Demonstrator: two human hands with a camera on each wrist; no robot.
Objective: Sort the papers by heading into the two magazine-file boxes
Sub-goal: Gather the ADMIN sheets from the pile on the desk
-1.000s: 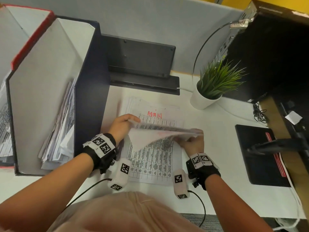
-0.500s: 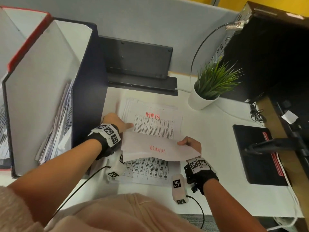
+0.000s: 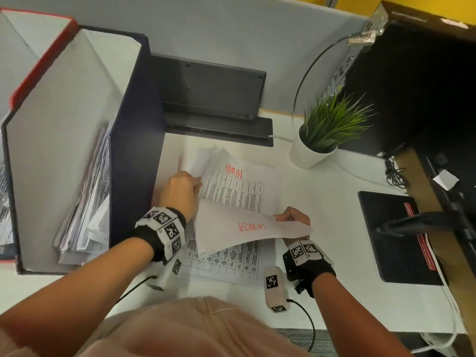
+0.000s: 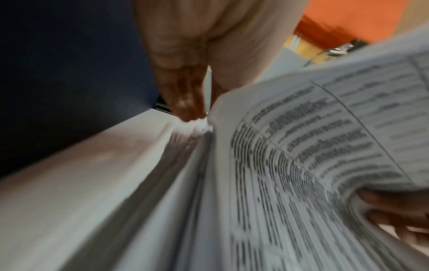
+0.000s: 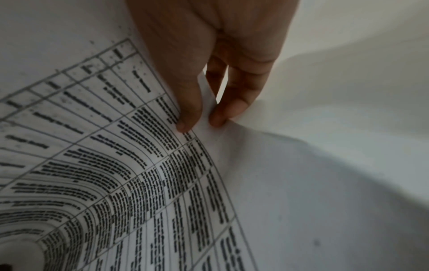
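Since a second ago the left hand (image 3: 180, 193) is no longer sharing the lifted sheets: it is now reaching to the far left corner of the paper stack (image 3: 239, 199) on the worktop (image 3: 322, 202) and lifting a blurred fan of corners there, fingers curled on them; how many sheets it is taking, cannot tell. The right hand (image 3: 293, 219) is now holding the lifted sheets (image 3: 244, 228) alone, thumb and fingertips (image 5: 218, 117) pinching the edge, pages sagging toward the left wrist, a red ADMIN heading showing upside down through the back. The top sheet of the stack between the hands is also reading ADMIN in red. Judgement: sorting is partly along, with headings being compared before anything is filed. Largest first around them: the navy magazine-file box (image 3: 134, 155), standing just left of the left hand and already holding a leaning wad of papers; the red-trimmed magazine-file box (image 3: 41, 60), sitting further left, contents mostly cut off. Beyond the hands a black monitor stand (image 3: 213, 99) is leaning on the partition; right of the right hand a black pad (image 3: 394, 240), further off a potted plant (image 3: 324, 132). In the way: the navy wall is crowding the left hand, and the sagging sheets are covering the lower stack.
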